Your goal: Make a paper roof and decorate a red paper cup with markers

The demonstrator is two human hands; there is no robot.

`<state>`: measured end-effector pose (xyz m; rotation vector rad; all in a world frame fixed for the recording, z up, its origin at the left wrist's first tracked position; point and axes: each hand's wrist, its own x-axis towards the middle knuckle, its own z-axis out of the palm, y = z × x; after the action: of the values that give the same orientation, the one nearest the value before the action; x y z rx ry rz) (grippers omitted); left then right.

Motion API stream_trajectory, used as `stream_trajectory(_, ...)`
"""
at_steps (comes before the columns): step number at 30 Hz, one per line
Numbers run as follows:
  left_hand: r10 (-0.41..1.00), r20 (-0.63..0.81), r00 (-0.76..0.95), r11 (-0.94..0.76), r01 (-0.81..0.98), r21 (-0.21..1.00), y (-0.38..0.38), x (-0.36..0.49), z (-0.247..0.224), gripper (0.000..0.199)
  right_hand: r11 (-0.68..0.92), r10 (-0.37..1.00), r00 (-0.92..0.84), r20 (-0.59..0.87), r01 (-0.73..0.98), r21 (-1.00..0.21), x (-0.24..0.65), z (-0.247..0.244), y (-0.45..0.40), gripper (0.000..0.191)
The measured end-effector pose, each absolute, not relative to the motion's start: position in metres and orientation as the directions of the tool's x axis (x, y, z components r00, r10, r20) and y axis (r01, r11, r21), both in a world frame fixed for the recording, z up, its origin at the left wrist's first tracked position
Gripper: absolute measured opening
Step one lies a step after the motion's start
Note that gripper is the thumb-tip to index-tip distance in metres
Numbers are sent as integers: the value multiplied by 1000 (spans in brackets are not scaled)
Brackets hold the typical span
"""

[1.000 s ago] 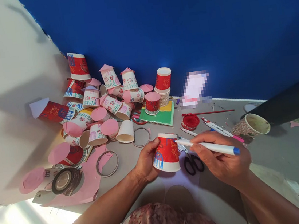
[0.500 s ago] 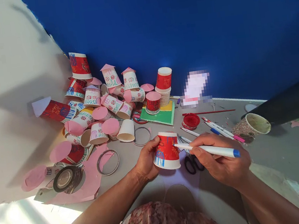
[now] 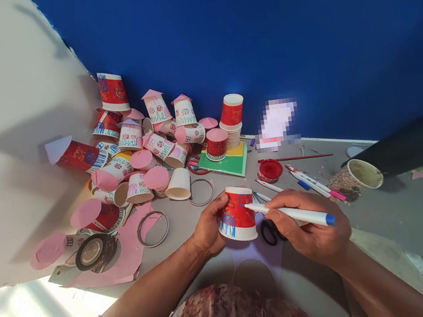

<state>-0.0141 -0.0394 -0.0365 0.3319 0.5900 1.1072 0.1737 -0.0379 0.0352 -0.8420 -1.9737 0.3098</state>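
Note:
My left hand [image 3: 210,226] is closed round the left side of a red paper cup [image 3: 239,220], held upside down with its wide white rim at the bottom. Blue lines form an arched shape low on the cup, and a small blue square outline shows near its top. In my right hand [image 3: 309,223] is a white marker pen [image 3: 294,213] with a blue end. Its tip is at the cup's face, by the square. Black-handled scissors [image 3: 270,232] lie behind the cup, partly hidden by my right hand and the pen.
Decorated paper cups [image 3: 131,138] with pink paper roofs are piled at left. Tape rolls [image 3: 153,229] and pink paper [image 3: 131,257] lie nearer. A cup stack [image 3: 234,134] stands by a green booklet [image 3: 223,163]. Rightward are a red pot [image 3: 270,170], markers [image 3: 312,181] and a patterned cup [image 3: 358,178].
The blue marks near the cup's top now make a fuller square outline. My right hand and the marker have shifted slightly left, and the cup has turned a little to the right.

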Motion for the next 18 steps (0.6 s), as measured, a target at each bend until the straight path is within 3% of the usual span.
stream_trajectory(9,878,-290,380,478,-730,489,-39,-18,-35,48,658,740,-249,625,461,-595,181,31,-37,10)
stream_trajectory(13,890,-276,363,456,-720,523,-39,-16,-34,47,647,746,-205,634,451,-615,182,29,-39,7)
stream_trajectory(18,923,-248,296,386,-714,584,-40,-12,-34,39,694,710,-269,651,429,-578,178,30,-40,5)
